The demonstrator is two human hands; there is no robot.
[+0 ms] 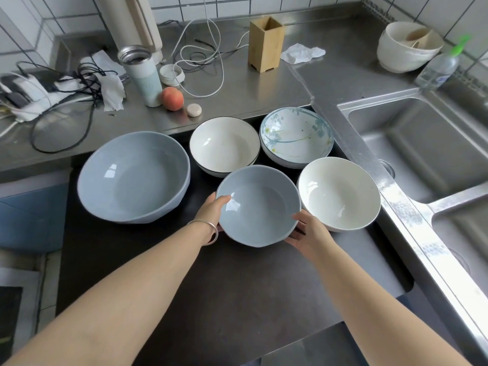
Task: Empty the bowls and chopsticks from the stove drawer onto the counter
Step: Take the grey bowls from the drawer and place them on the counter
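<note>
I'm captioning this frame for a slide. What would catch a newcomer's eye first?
Both hands, left hand and right hand, grip the small blue bowl at centre, over the dark drawer surface. To its left sits a large blue bowl; behind, on the steel counter, a peach stands out.

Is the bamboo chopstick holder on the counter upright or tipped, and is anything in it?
Upright: the bamboo holder stands on its base on the steel counter, open top up. Nothing sticks out above its rim; its bottom is not visible.
</note>
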